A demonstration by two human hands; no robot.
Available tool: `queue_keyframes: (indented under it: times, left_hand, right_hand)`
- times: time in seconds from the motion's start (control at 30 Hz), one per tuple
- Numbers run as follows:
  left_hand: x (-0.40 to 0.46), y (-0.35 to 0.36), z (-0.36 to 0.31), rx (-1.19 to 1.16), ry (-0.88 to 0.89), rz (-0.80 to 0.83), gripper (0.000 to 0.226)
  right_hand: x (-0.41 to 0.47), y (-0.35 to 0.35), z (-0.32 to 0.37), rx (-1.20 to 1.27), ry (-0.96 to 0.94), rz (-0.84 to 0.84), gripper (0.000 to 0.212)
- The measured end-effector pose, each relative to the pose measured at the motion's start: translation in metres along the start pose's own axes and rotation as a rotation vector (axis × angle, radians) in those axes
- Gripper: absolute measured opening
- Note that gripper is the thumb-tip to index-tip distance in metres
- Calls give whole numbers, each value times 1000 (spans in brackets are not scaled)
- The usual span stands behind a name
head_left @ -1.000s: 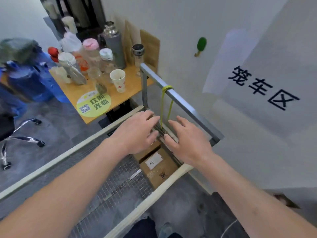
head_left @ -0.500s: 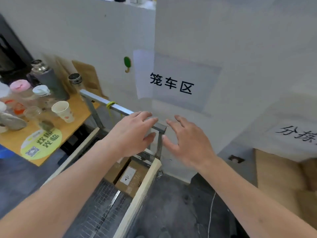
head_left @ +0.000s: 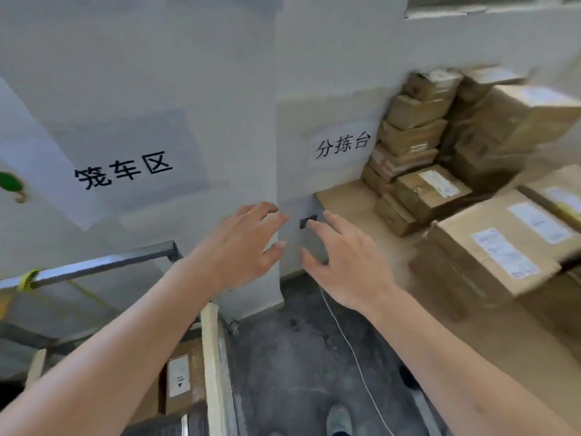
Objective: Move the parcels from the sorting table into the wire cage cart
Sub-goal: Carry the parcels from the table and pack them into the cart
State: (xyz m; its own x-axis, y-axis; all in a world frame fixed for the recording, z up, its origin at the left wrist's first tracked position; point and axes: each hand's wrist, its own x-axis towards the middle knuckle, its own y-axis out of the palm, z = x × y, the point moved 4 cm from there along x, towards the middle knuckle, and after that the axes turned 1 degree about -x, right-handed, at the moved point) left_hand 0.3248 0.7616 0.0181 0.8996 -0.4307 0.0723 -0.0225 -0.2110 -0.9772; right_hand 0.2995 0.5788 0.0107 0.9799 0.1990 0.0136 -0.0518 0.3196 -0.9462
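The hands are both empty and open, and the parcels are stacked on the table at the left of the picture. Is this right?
Not quite. The head view shows the parcels stacked on the table at the right of the picture, not the left. The rest holds: the left hand and the right hand are both empty, with fingers spread.

A parcel depot: stacked cardboard parcels (head_left: 421, 127), wall zone signs (head_left: 342, 144).
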Motion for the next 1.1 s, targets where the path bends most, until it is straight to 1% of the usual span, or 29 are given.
queue_keyframes:
  times: [0.27, 0.43, 0.57, 0.77, 0.87, 0.97, 1.03, 1.1]
  left_hand:
    - [50, 21, -143, -24, 359, 33, 56]
    - [71, 38, -249, -6, 505, 49, 58]
    - [85, 57, -331, -41, 574, 98, 57]
    - [107, 87, -435, -66, 616, 151, 57]
    - [123, 100, -476, -75, 647, 163, 57]
    - [145, 114, -507, -81, 675, 182, 57]
    - [165, 123, -526, -82, 703, 199, 57]
    - [190, 134, -542, -93, 718, 218, 56]
  right_hand:
    - [-101, -51, -110, -29, 315, -143, 65]
    - [-168, -78, -183, -21, 483, -184, 64]
    - [-220, -94, -244, 1, 573, -205, 61]
    - [-281, -116, -336, -5, 683, -224, 70]
    - [-297, -123, -373, 5, 755, -244, 76]
    - [-302, -127, -403, 23, 800, -261, 77]
    - [-301, -131, -424, 35, 834, -280, 75]
    - [-299, -134, -448, 43, 880, -300, 68]
